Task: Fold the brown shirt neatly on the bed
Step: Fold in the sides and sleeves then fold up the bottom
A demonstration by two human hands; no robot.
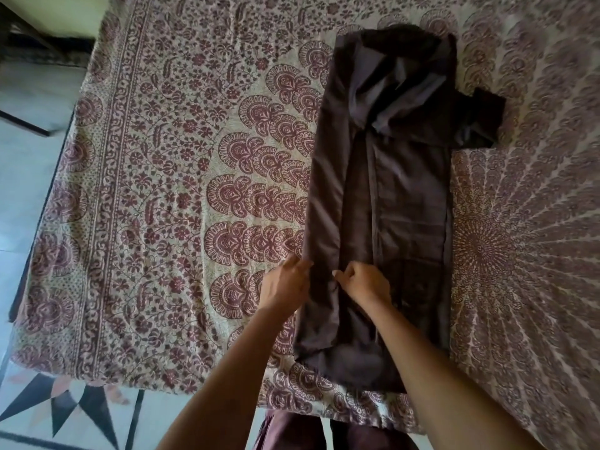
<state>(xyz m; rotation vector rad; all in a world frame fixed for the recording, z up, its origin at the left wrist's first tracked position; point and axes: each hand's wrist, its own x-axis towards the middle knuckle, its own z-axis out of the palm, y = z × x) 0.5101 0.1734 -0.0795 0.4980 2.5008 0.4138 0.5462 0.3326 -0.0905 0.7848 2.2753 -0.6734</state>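
On the patterned bedspread, your brown shirt lies lengthwise with its left side folded in, your left hand straight-fingered against that fold and your right hand pinching the flap's edge, so next, I judge, you smooth it and tuck the right sleeve inward.

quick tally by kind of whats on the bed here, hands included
dark brown fabric shirt: 1
cream and maroon patterned bedspread: 1
bare hands: 2, left hand and right hand
total: 4
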